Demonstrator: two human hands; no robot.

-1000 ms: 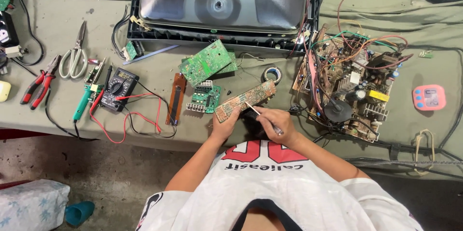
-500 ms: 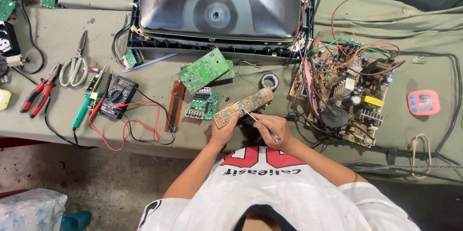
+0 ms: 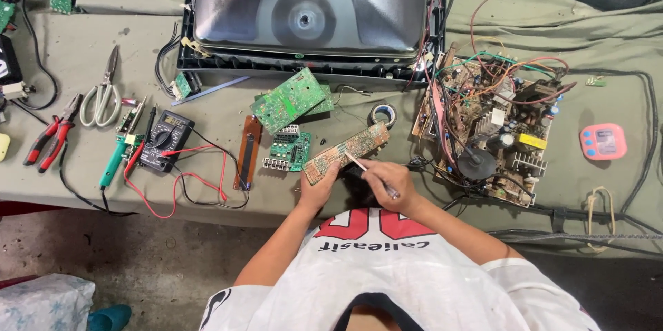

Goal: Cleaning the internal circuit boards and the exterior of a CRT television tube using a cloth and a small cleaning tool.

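Note:
My left hand [image 3: 320,189] grips the near end of a long tan circuit board [image 3: 347,151], holding it tilted above the table edge. In my right hand [image 3: 390,182] is a thin metal tool [image 3: 369,173], held like a pen, with its tip resting on the middle of that board. Both hands sit close together just in front of my chest.
A dark picture tube [image 3: 311,10] lies at the back. To the right sits a large wired chassis board [image 3: 487,124] and a pink timer [image 3: 603,142]. Green boards [image 3: 290,99], a tape roll [image 3: 384,114], a multimeter [image 3: 162,139] with red leads, a soldering iron [image 3: 114,159], scissors [image 3: 100,92] and pliers [image 3: 48,137] lie left.
The view has shifted slightly. My hands keep their hold on the board and the tool, with the tool tip moving only a little along the board.

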